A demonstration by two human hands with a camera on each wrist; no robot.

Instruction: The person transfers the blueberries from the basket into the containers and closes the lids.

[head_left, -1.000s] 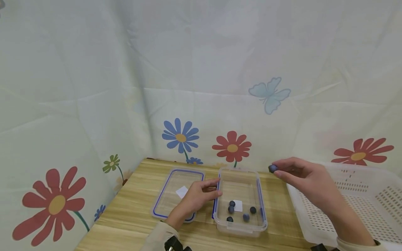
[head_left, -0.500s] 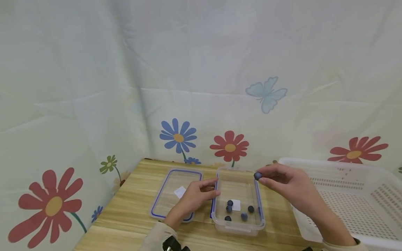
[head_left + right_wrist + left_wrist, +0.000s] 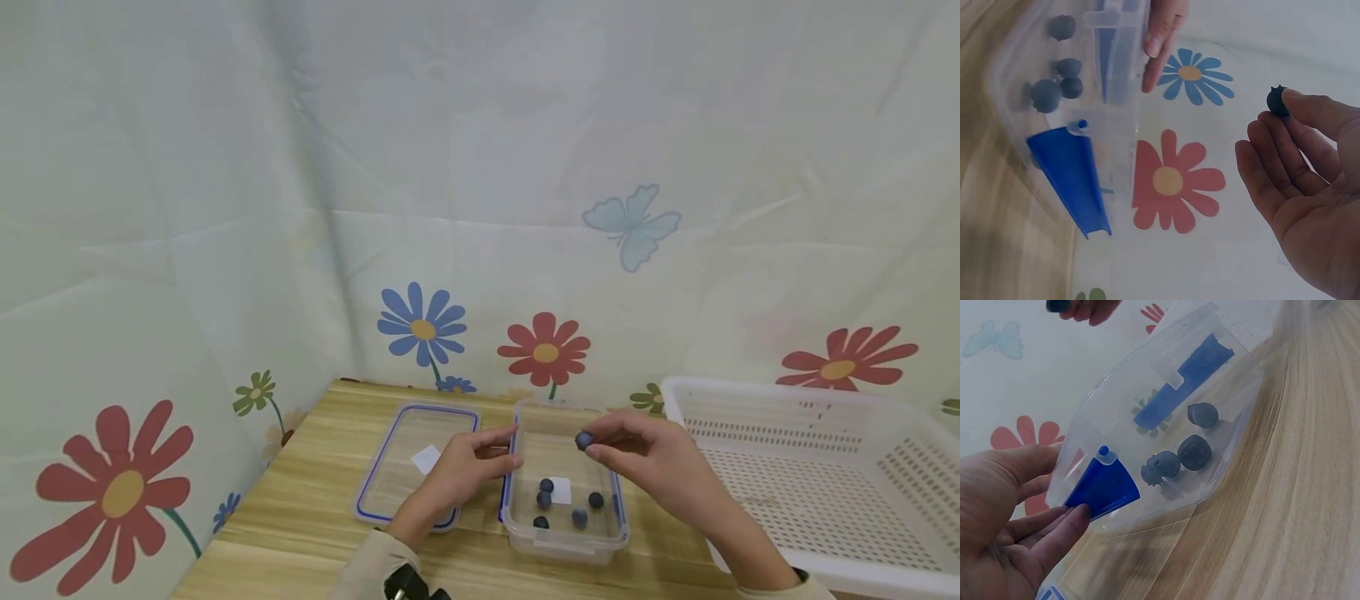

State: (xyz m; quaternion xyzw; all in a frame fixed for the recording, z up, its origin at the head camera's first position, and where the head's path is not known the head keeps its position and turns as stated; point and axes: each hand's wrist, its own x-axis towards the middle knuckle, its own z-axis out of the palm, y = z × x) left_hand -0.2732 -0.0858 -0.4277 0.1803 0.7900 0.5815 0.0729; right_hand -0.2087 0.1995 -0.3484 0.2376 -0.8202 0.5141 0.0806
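A blueberry (image 3: 584,440) is pinched between thumb and fingertips of my right hand (image 3: 660,467), above the plastic container (image 3: 512,537). The right wrist view shows the same blueberry (image 3: 1277,101) at the fingertips, its crown visible. Inside the see-through container lie several blueberries (image 3: 580,517), mostly toward its near end. My left hand (image 3: 468,471) rests against the container's left side with fingers and thumb extended. In the left wrist view its fingertips (image 3: 1082,515) touch a blue side latch (image 3: 1107,487), which hangs unfastened.
A clear lid (image 3: 386,454) with a blue seal lies left of the container, partly behind the left hand. To the right stands a white perforated basket (image 3: 780,392). The wooden table (image 3: 300,500) meets a flowered curtain (image 3: 480,267) at its back edge.
My right hand has carried the blueberry left and down, from beside the basket to over the container. The left hand keeps its place at the container's side.
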